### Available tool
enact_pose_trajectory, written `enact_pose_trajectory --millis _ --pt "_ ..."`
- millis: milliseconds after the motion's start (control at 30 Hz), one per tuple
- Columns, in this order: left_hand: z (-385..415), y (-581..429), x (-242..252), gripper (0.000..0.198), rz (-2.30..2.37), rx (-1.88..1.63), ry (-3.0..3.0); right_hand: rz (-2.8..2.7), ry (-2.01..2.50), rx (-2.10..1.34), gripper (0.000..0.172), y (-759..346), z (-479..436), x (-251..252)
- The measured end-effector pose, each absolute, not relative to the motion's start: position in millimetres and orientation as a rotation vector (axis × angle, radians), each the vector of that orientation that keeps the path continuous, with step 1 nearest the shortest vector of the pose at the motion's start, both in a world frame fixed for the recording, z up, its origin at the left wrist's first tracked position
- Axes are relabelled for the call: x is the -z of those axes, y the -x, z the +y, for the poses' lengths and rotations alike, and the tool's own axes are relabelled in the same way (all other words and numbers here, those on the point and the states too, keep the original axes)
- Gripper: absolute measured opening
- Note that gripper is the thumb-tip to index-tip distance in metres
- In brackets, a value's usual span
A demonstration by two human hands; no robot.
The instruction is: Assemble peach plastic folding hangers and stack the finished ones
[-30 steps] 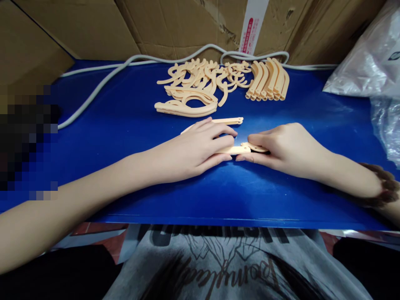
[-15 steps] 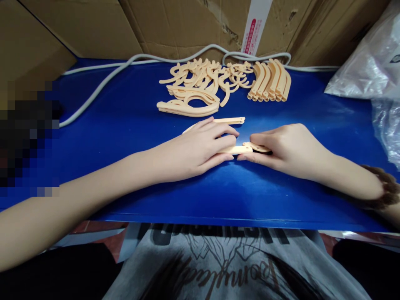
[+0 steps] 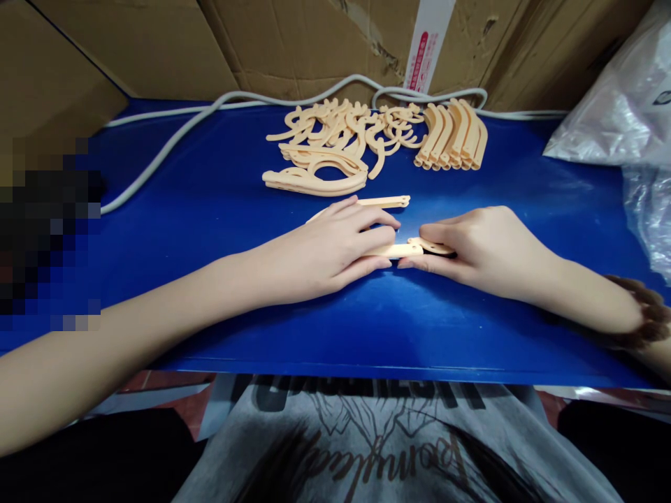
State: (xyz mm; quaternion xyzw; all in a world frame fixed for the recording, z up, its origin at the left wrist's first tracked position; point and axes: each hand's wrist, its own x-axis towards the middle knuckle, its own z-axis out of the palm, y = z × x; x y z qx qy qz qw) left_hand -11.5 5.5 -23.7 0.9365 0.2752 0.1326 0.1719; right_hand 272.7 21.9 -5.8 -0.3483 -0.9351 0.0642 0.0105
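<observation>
Both hands rest on the blue table (image 3: pixel 210 209), meeting over peach plastic parts. My left hand (image 3: pixel 330 248) lies over a straight peach strip (image 3: pixel 398 250), fingers closed on its left end. My right hand (image 3: pixel 479 248) pinches a small flat peach piece (image 3: pixel 430 246) against the strip's right end. A second straight strip (image 3: pixel 385 202) lies just beyond my left fingers.
Further back lie a stack of curved peach hanger pieces (image 3: pixel 313 176), a tangle of hook-shaped parts (image 3: pixel 346 126) and a row of curved arms (image 3: pixel 453 136). A white cable (image 3: pixel 172 136) runs along the back. Cardboard stands behind; a plastic bag (image 3: pixel 623 112) sits at right.
</observation>
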Motion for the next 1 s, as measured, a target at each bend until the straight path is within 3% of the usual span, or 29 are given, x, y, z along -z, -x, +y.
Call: enact_pose_trajectory --millis 167,500,1000 --pt "5.0 11.3 22.9 0.033 0.791 -0.355 -2.653 -2.949 1.137 -0.185 0.091 -272.3 22.5 5.6" --pt "4.1 10.6 23.4 0.032 0.788 -0.366 -2.697 -2.912 1.094 -0.23 0.083 -274.9 23.3 6.9" --pt "-1.3 7.6 23.0 0.04 0.826 -0.325 -2.791 -2.919 1.174 -0.21 0.086 -265.9 20.3 5.4"
